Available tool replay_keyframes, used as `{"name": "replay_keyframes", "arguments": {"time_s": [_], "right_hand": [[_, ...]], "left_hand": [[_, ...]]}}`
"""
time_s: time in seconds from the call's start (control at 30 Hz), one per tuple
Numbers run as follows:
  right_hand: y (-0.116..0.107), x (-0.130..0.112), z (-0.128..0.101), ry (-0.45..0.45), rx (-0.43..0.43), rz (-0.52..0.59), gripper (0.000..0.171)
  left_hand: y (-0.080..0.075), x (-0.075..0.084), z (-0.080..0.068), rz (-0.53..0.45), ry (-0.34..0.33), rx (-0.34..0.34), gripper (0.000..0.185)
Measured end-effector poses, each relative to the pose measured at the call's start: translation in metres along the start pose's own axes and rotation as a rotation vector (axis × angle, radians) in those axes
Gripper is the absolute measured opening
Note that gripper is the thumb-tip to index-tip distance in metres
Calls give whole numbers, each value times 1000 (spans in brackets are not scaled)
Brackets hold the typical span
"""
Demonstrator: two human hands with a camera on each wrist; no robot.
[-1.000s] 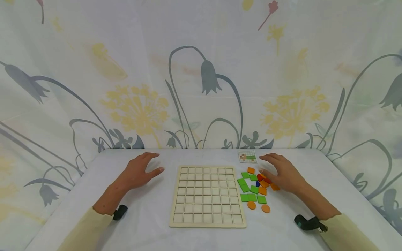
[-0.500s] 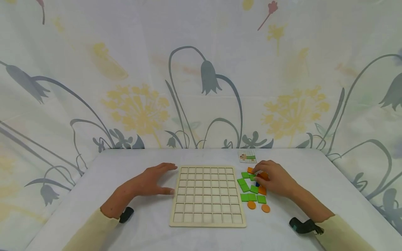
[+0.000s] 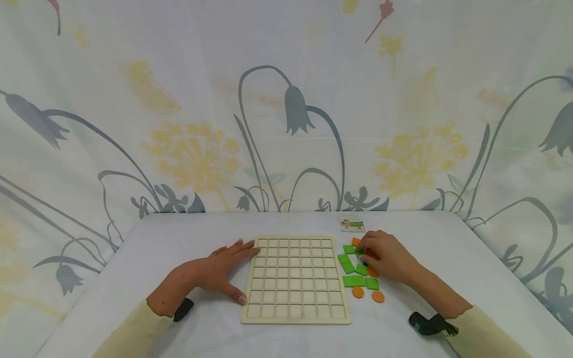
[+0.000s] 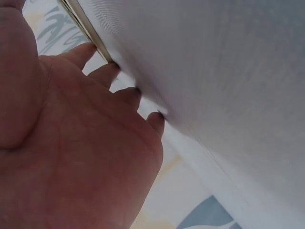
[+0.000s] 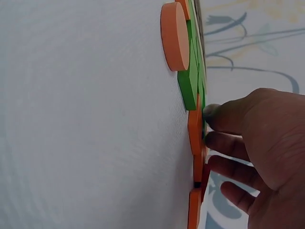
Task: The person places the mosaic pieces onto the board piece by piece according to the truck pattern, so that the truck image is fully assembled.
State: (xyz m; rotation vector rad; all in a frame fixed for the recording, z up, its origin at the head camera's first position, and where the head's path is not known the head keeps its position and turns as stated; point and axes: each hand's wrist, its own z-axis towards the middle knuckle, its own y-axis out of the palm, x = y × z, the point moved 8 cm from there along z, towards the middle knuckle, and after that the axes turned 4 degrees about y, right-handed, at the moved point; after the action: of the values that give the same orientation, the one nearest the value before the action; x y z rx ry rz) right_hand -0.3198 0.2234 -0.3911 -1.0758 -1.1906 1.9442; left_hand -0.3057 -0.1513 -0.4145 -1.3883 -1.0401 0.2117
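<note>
Near desk's right edge: right hand (image 3: 388, 256), fingers curled onto heaped tiles (image 3: 360, 271). Left hand (image 3: 222, 271) flat, touching grid board (image 3: 295, 278). Risk: crowded tiles dragged along, scattered.

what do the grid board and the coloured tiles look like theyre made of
The grid board looks like pale unfinished wood, probably thin plywood: light tan, matte, with cut square cells. The coloured tiles look like foam or matte plastic; the right wrist view shows thick, flat-edged pieces in solid colour with no shine, such as the orange disc. Which of the two it is stays open.
</note>
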Motion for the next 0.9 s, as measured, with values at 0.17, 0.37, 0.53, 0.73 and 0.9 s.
{"name": "replay_keyframes", "arguments": {"time_s": [0.17, 0.37, 0.53, 0.73, 0.9], "right_hand": [[0, 0, 0, 10, 25, -25, 15], [1, 1, 2, 22, 28, -26, 15], [2, 1, 2, 42, 6, -29, 19], [1, 0, 2, 48, -1, 21, 14], [0, -6, 3, 46, 3, 139, 13]], "left_hand": [[2, 3, 1, 7, 15, -3, 118], [1, 6, 1, -7, 5, -9, 118], [3, 8, 1, -7, -3, -24, 121], [6, 11, 3, 30, -7, -27, 126], [9, 9, 5, 59, -26, -31, 128]]}}
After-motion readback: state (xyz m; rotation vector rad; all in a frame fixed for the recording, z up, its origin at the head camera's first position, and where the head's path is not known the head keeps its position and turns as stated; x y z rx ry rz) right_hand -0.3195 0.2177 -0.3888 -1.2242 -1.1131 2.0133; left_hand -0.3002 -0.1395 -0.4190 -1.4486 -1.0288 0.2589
